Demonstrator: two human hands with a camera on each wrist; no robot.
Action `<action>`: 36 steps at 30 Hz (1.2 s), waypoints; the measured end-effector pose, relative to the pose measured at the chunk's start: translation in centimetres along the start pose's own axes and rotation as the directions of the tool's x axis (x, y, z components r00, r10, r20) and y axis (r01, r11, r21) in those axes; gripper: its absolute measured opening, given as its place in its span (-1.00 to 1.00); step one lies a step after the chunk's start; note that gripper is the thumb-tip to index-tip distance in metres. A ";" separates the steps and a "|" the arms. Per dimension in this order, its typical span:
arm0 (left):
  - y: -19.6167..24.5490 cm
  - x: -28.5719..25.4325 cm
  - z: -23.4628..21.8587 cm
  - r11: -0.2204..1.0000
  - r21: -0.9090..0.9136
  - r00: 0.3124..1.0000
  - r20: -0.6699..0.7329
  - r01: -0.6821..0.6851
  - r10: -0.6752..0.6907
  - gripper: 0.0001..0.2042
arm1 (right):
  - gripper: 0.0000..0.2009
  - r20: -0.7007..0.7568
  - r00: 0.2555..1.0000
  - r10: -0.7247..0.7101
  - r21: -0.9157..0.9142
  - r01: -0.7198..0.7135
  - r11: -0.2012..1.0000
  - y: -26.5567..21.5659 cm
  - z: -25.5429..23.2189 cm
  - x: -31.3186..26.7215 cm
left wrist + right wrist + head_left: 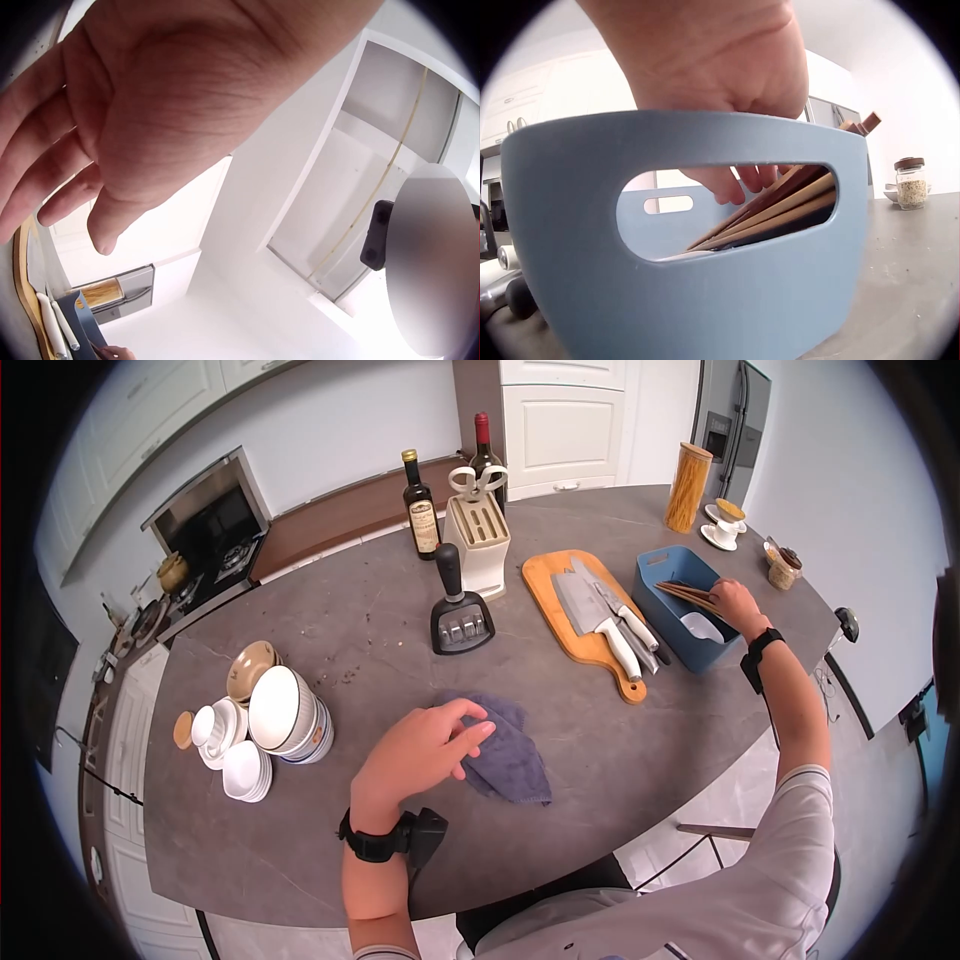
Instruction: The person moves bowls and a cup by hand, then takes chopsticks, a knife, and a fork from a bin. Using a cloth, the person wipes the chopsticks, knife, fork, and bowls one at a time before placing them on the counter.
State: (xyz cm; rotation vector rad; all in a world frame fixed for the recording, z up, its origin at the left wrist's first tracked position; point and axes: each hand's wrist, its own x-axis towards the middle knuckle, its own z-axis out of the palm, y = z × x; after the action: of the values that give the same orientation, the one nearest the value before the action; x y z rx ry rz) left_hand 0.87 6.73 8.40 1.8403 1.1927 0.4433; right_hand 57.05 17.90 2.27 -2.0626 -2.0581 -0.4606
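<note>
Slender brown and tan chopsticks (799, 206) slant in a bundle inside the blue basket (705, 307).

The head view looks forward and down from above the near edge of the counter (600, 750), far enough back to take in its left and right edges. The left wrist view sits close beside the left hand (172, 112), tilted and facing steeply up past it. The right wrist view is low and almost level, very near the wall of the blue basket (727, 300), by the counter's right edge. All 3 views share that basket; the head and left wrist views share the cutting board (590, 648).
</note>
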 end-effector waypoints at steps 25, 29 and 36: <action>0.9 -1.2 -0.3 0.999 0.027 0.999 0.010 -0.042 0.042 -0.66 | -0.68 0.151 0.981 0.117 0.171 -0.143 0.975 -4.3 0.1 0.0; 0.6 -1.1 -0.2 0.999 0.017 0.999 0.000 -0.047 0.047 -0.62 | -0.68 0.151 0.978 0.147 0.168 -0.172 0.971 -3.6 0.7 0.3; 0.4 -1.0 -0.3 0.998 0.014 0.998 0.010 -0.055 0.055 -0.68 | -0.67 0.129 0.979 0.157 0.170 -0.177 0.969 -4.5 -0.5 -0.5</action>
State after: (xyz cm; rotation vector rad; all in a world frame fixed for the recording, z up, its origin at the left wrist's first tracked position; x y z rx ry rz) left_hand 0.45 5.96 9.00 1.8891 1.1434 0.4573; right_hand 52.52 17.34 2.16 -2.1724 -1.8840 -0.1254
